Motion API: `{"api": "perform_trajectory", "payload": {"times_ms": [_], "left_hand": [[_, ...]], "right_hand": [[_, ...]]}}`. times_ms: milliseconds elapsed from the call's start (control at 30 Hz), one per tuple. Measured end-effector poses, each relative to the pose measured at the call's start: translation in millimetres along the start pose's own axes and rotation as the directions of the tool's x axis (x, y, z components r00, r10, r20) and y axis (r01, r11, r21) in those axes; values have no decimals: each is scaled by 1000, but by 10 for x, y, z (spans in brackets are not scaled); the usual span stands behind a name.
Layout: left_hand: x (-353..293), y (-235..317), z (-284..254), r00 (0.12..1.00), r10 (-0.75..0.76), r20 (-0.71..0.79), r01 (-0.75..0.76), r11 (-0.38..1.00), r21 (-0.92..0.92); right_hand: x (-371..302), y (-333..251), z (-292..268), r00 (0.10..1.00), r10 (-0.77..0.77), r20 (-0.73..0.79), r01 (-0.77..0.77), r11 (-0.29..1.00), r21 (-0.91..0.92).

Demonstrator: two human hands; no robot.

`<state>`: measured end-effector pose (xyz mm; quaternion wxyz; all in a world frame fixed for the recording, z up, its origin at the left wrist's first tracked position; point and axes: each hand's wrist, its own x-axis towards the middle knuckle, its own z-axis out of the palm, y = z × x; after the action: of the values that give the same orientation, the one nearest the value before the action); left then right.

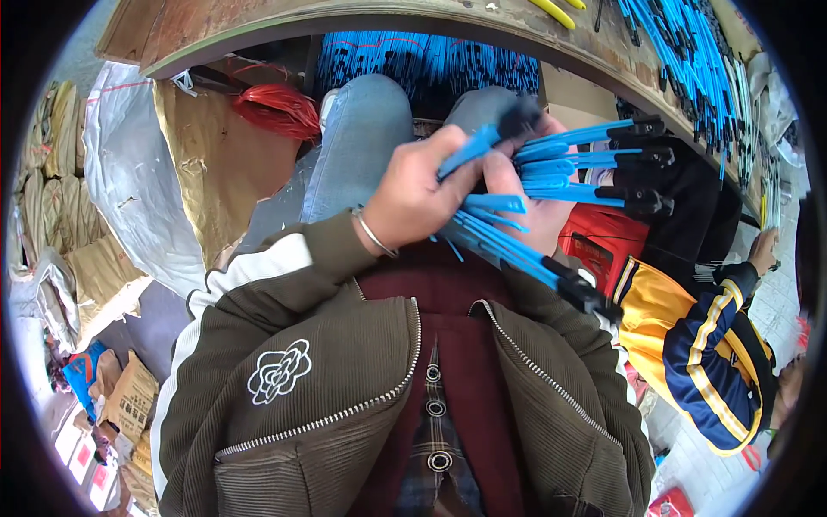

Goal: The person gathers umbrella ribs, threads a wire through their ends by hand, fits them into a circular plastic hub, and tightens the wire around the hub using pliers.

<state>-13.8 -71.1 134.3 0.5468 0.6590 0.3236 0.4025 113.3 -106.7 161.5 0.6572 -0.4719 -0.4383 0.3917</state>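
Observation:
Above my lap, my left hand (418,189), with a bangle at the wrist, is closed around a bundle of thin blue strips (469,153). The black end (519,121) of that bundle is smeared by motion. Several more bundles of blue strips (551,165) with black ends (648,157) fan out to the right from my right hand (541,215), which is closed on them. One bundle (504,244) slants down to the right, its black tips (590,293) near my sleeve. The two hands are close together, and the fingers of the right one are partly hidden behind the strips.
A wooden bench (482,19) curves across the far side. More blue strips (689,60) lie on its right part, and many (431,65) are stacked beneath it. Red plastic string (276,110) and large sacks (138,172) are at left. Another person's yellow-and-navy sleeve (702,370) is at right.

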Motion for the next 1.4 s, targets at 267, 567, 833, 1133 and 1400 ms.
{"api": "perform_trajectory", "payload": {"times_ms": [267,567,833,1133,1400], "left_hand": [[196,303,-437,963,-35,268,103,964,-245],[89,136,-511,993,-113,38,118,974,-193],[181,-81,-948,854,271,445,10,845,-535],[188,-28,-795,809,247,534,47,878,-477],[255,87,-797,665,272,696,29,921,-388]], "right_hand": [[144,-7,91,995,89,-33,-93,988,-124],[261,-64,-162,820,39,571,90,976,-197],[150,76,-312,833,61,550,-4,994,-105],[-17,168,-281,637,396,661,-419,898,-134],[-77,192,-206,576,401,712,-468,876,-114]]}}
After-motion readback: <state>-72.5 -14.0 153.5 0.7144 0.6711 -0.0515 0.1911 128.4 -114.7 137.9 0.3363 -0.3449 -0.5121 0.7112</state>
